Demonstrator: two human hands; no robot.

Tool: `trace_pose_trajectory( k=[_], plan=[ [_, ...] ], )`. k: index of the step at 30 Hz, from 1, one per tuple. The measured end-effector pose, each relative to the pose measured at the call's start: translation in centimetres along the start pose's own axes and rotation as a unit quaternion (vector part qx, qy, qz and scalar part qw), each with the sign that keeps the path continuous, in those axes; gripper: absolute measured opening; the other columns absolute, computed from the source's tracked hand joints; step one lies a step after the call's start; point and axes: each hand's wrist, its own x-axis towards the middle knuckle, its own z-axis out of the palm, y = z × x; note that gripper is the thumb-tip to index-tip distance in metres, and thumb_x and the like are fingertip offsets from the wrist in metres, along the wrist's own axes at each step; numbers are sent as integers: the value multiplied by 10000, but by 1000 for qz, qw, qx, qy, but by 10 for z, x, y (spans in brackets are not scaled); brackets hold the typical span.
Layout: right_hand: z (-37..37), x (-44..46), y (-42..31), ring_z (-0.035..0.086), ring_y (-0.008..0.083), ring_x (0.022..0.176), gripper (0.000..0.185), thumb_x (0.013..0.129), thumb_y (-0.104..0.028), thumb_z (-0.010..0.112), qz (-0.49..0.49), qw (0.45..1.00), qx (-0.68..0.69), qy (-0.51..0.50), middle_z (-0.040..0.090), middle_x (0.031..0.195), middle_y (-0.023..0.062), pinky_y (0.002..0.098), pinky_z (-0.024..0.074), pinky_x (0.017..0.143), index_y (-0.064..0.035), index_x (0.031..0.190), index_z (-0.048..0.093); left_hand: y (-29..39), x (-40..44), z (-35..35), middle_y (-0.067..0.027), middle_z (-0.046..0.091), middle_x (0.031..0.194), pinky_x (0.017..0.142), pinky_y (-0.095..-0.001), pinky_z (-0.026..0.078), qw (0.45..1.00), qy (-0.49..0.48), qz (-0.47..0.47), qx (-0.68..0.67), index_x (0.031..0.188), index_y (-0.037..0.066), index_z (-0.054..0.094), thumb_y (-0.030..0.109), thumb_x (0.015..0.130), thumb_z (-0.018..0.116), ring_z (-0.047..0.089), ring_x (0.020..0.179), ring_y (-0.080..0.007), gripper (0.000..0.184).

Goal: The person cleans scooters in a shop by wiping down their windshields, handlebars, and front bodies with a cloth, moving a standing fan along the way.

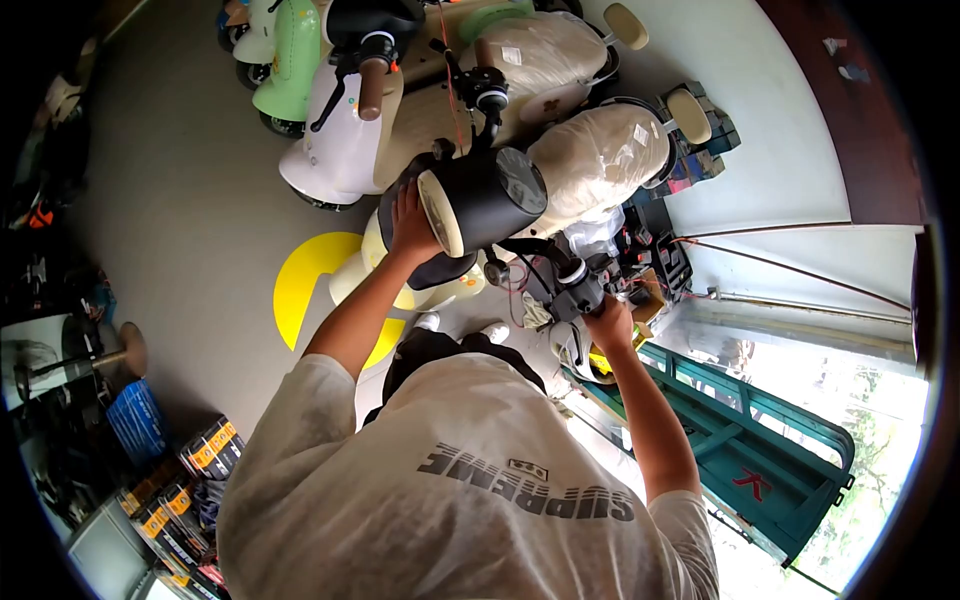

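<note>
My left hand rests with stretched fingers against a black rounded housing with a cream oval face, at the front of a cream scooter. My right hand is wrapped round the scooter's handlebar grip, mostly hidden under the fingers. Black switch gear and cables sit beside that grip. Below the housing shows the cream front bodywork. The plastic-wrapped seat lies beyond it.
More scooters stand close by, one white and one green. A yellow floor marking is at left. Boxes are stacked lower left. A green cargo bed stands at right near the bright doorway. Tools and parts crowd the wall.
</note>
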Motion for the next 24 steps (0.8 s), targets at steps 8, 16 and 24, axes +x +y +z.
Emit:
trace_pose_trajectory(
  k=[8, 16, 24],
  plan=[
    [-2, -1, -5, 677, 405, 839, 262, 720, -257, 735, 24, 1000, -7, -14, 710, 848, 189, 494, 535, 745, -109, 937, 718, 52, -45, 7, -334, 176, 1576, 1181, -600, 201, 984, 135, -100, -65, 1542, -22, 182, 465, 519, 910, 167, 1469, -515, 1346],
    [0, -1, 1, 680, 402, 825, 249, 724, -282, 746, -5, 1000, 15, -2, 711, 821, 177, 494, 543, 741, -99, 888, 706, 108, -64, 16, -320, 139, 1596, 1198, -555, 203, 961, 149, -231, -41, 1556, -24, 144, 381, 650, 860, 165, 1480, -494, 1224],
    [0, 1, 1, 678, 401, 725, 171, 741, -235, 724, -33, 998, 29, 41, 687, 719, 165, 492, 547, 666, -84, 751, 644, 110, -70, 44, -345, 128, 1585, 1208, -565, 161, 952, 212, -217, -24, 1543, -37, 123, 337, 684, 818, 159, 1461, -527, 1167]
  ],
)
